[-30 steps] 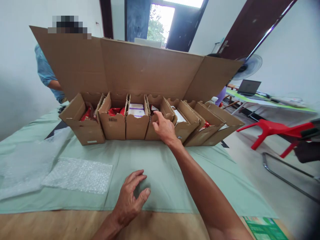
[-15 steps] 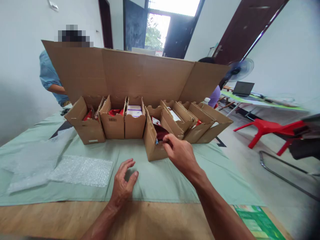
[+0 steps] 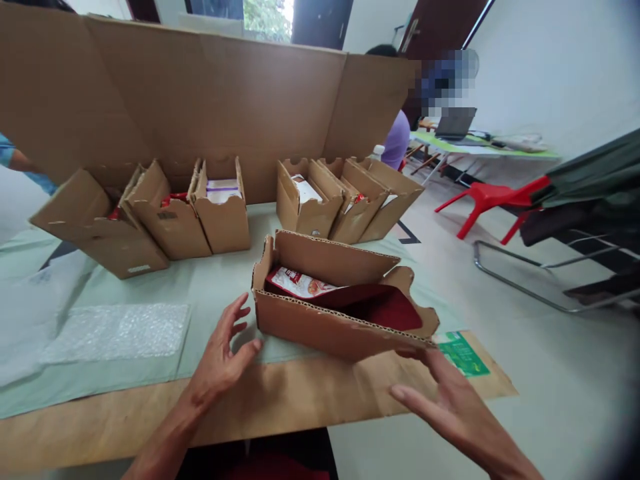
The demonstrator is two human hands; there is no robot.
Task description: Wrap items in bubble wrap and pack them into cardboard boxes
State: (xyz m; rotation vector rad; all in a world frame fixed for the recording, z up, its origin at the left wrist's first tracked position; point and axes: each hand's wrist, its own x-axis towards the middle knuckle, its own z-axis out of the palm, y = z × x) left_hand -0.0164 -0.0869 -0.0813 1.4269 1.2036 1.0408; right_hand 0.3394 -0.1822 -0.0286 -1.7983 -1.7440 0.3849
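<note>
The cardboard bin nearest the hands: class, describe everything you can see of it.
The cardboard bin is brown, long and open-topped, with corrugated edges along its sides and wavy-cut ends. It is askew near the front edge of the table, apart from the row of bins. Inside are a white-and-red packet and something dark red. The right hand seems to touch its near right corner; the left hand is close to its left end, apparently not touching.

Beyond the right hand [image 3: 450,395], a red stool [image 3: 493,197] stands on the pale floor [image 3: 560,373], a table [image 3: 537,155] and white wall [image 3: 565,63] farther off; far past the left hand [image 3: 220,363], daylight fills an opening [image 3: 269,17].
</note>
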